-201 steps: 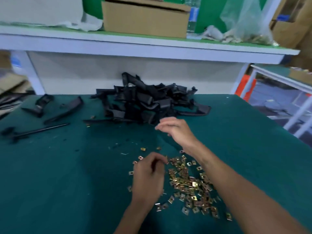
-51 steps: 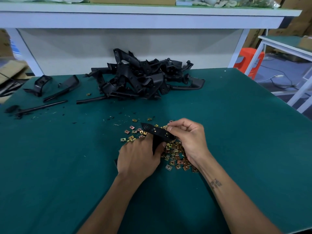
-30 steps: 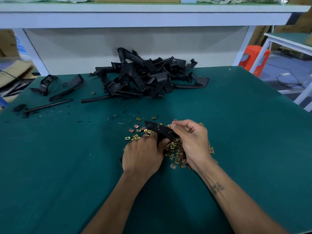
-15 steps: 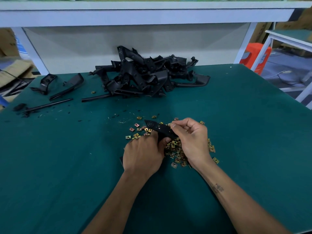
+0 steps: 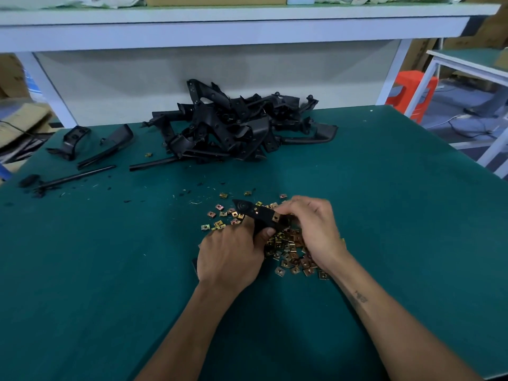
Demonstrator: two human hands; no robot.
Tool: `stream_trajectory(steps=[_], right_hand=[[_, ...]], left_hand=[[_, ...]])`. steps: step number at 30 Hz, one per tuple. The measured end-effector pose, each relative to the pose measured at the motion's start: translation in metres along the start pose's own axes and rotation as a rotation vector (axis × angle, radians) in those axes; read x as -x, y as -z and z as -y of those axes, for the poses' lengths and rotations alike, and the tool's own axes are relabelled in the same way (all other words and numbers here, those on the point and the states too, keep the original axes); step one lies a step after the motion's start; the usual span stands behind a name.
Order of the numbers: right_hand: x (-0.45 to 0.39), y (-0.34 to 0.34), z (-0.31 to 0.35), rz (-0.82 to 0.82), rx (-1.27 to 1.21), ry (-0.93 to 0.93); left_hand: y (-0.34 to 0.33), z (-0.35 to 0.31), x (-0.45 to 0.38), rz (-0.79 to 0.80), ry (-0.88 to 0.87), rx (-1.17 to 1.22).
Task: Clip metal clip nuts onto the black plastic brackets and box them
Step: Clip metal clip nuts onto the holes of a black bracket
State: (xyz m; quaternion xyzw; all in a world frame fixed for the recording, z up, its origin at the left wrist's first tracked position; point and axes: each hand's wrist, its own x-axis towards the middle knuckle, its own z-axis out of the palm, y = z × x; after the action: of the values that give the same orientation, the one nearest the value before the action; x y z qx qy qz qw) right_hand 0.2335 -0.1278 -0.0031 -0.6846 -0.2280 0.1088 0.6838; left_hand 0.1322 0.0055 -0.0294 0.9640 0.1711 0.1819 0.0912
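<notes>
Two hands over the clip pile [image 5: 288, 248]: left hand [image 5: 231, 257] grasps bracket [image 5: 257, 214]; right hand [image 5: 316, 229] pinches a clip [image 5: 275, 218] against it.

Bare forearms, small dark tattoo [image 5: 360, 297] on the right

Black plastic bracket [image 5: 254, 213] held above the green table, long and flat, tilted, pointed end with a round boss aimed up-left; one brass-coloured clip nut [image 5: 275, 218] sits on its right edge. Loose clip nuts [image 5: 288, 250], small square gold/copper pieces with centre holes, lie scattered and heaped under and just right of the bracket, a few strays to its left. Pile of black brackets [image 5: 233, 125], tangled, at the table's far edge; a few separate black pieces [image 5: 90, 144] lie far left.
</notes>
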Motion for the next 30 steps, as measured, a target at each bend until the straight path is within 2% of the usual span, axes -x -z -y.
stream_trajectory(steps=[3,5,9,17,20,22,25,27,30], right_hand=[[-0.018,0.015,0.002,-0.052,0.094,-0.015],[-0.038,0.026,0.0,-0.074,0.259,-0.018],[-0.073,0.032,-0.013,0.034,0.643,-0.051],[-0.087,0.013,-0.014,0.199,1.043,0.066],[-0.082,0.015,-0.013,0.23,1.103,0.11],[-0.078,0.018,-0.01,0.207,1.032,0.138],[-0.064,0.019,-0.002,0.092,0.624,0.113],[-0.05,0.012,0.007,0.107,0.304,0.058],[-0.033,-0.003,0.015,0.126,0.111,0.049]], left_hand=[[0.0,0.0,-0.001,0.004,-0.001,-0.013],[0.0,-0.001,0.0,0.003,-0.008,-0.029],[0.001,-0.001,0.0,0.018,-0.005,-0.034],[0.001,-0.001,0.0,0.013,-0.012,-0.032],[0.001,-0.001,0.0,0.004,-0.01,-0.032],[0.001,-0.001,0.001,0.0,-0.015,-0.034],[0.001,-0.001,0.0,-0.015,-0.017,-0.036],[0.001,-0.001,0.0,-0.032,-0.022,-0.043],[0.0,-0.001,0.0,-0.034,-0.024,-0.033]])
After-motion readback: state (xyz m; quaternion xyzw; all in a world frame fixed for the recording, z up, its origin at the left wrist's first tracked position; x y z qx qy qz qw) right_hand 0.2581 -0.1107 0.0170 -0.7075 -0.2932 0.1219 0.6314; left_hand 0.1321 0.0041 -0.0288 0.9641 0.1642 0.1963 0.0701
